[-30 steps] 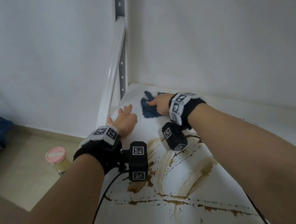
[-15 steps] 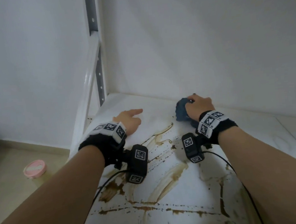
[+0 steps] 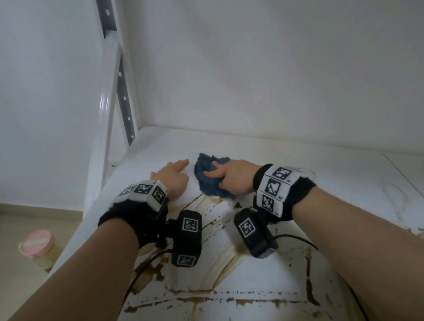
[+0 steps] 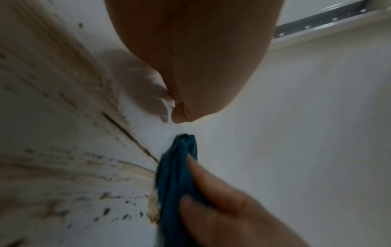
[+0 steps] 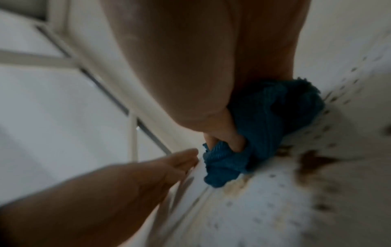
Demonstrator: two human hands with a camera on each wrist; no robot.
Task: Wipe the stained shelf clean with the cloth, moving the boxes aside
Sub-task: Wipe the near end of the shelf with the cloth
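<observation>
Shelf: the white shelf [image 3: 340, 199] met pale walls at a corner, with brown stains [image 3: 242, 261] smeared across its near part.
Cloth: a bunched blue cloth [image 3: 207, 179] lay at the stains' far edge.
Right hand: the right hand [image 3: 236, 178] clutched the cloth, fingers curled into it.
Left hand: the left hand [image 3: 171, 177] rested flat on the shelf just beside the cloth, fingers straight, holding nothing.
Floor: a pink-lidded jar [image 3: 38, 248] stood below, left.

Pink-lidded jar [image 3: 37, 244] of pale contents standing on the beige floor [image 3: 13, 272], white walls [image 3: 286, 55] behind, perforated grey upright [image 3: 124, 101].
</observation>
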